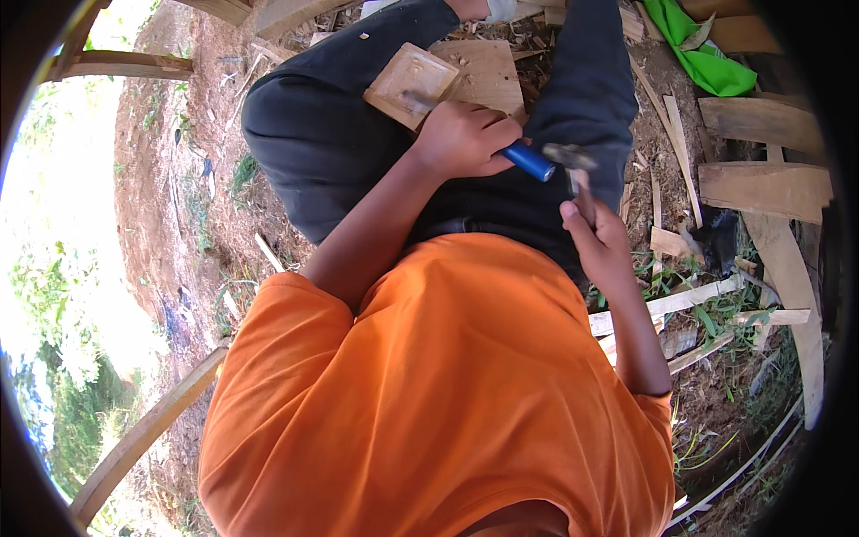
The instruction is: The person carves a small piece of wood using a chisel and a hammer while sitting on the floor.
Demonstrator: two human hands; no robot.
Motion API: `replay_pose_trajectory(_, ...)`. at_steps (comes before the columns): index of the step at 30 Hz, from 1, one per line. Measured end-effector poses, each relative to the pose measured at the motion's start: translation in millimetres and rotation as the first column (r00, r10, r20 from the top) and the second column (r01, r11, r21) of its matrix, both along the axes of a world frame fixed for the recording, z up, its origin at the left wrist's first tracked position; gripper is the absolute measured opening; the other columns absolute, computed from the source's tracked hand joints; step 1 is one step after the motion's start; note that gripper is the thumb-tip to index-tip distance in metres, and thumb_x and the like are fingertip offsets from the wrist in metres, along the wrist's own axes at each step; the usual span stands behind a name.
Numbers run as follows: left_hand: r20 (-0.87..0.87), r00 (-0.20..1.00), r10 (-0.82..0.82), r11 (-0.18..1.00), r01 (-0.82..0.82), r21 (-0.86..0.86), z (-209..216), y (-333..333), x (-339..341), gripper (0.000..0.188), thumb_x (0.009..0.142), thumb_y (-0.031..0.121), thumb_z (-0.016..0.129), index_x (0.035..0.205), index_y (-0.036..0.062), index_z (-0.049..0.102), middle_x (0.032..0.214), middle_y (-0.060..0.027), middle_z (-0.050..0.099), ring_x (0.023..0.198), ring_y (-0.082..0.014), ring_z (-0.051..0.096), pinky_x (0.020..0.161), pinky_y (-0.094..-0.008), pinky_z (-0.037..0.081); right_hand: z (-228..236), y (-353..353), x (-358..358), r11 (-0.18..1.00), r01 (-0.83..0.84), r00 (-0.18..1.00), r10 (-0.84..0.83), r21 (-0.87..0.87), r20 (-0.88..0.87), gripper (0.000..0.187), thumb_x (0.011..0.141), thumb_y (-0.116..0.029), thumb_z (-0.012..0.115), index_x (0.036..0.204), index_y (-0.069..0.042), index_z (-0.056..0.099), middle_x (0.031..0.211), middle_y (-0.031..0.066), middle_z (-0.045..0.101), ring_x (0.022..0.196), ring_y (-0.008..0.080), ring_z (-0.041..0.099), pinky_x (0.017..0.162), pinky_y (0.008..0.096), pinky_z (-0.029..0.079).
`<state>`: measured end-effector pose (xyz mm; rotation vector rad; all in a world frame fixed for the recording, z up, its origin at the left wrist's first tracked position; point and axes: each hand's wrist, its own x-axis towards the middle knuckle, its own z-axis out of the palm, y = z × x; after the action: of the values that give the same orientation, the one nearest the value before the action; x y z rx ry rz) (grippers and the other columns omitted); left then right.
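Note:
My left hand (463, 141) is wrapped round the blue handle of a chisel (531, 162). Its metal blade reaches over a squarish wooden block (403, 70) with a shallow hollow cut in its face. Whether the blade's tip touches the wood cannot be made out. The block lies tilted against a flat wooden board (494, 82) between my legs. In my right hand (601, 243) is a hammer (583, 192), gripped by its wooden handle. The hammer's head, slightly blurred, is close to the butt of the chisel handle; a small gap seems to separate them.
Wooden planks (765, 191) are stacked at the right, with a bright green bag (707, 55) beyond them. Sticks and offcuts (667, 300) lie on the ground by my right arm. A wooden pole (148, 434) slants at the lower left.

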<state>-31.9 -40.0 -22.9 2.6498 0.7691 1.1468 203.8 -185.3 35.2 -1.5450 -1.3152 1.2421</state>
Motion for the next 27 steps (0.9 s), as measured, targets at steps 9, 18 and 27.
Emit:
replay_pose_trajectory(9,0.091,0.994,0.065,0.997,-0.067,0.026,14.2,1.1,7.4,0.025,0.078,0.023,0.083,0.076,0.0122,0.06,0.063,-0.0037,0.062,0.056,-0.0257,0.064,0.05,-0.0371,0.05,18.0,-9.6,23.8,0.994,0.111,0.895,-0.093,0.015,-0.437,0.028,0.108,-0.026,0.054,0.09,-0.005,0.051,0.067,-0.0002,0.045,0.052,0.0043,0.035,0.046,0.0216,0.032)
replay_pose_trajectory(18,0.239,0.955,0.176,0.981,-0.149,-0.123,19.5,4.4,12.3,0.025,0.082,0.026,0.081,0.082,0.01,0.062,0.064,-0.006,0.063,0.057,-0.0281,0.066,0.052,-0.0383,0.052,43.7,0.9,29.9,1.0,0.018,0.919,-0.018,-0.006,-0.393,0.063,0.097,-0.068,0.053,0.088,-0.006,0.05,0.067,0.0003,0.041,0.053,0.008,0.037,0.048,0.0234,0.03)
replay_pose_trajectory(27,0.327,0.921,0.21,0.971,-0.156,-0.184,25.4,4.6,15.5,0.023,0.082,0.023,0.08,0.083,0.0086,0.062,0.065,-0.0084,0.062,0.059,-0.0303,0.065,0.053,-0.0404,0.051,74.6,19.6,30.4,0.994,0.08,0.935,-0.049,0.074,-0.351,0.072,0.099,-0.064,0.053,0.113,0.006,0.057,0.071,0.002,0.043,0.053,0.0104,0.045,0.046,0.0249,0.035)
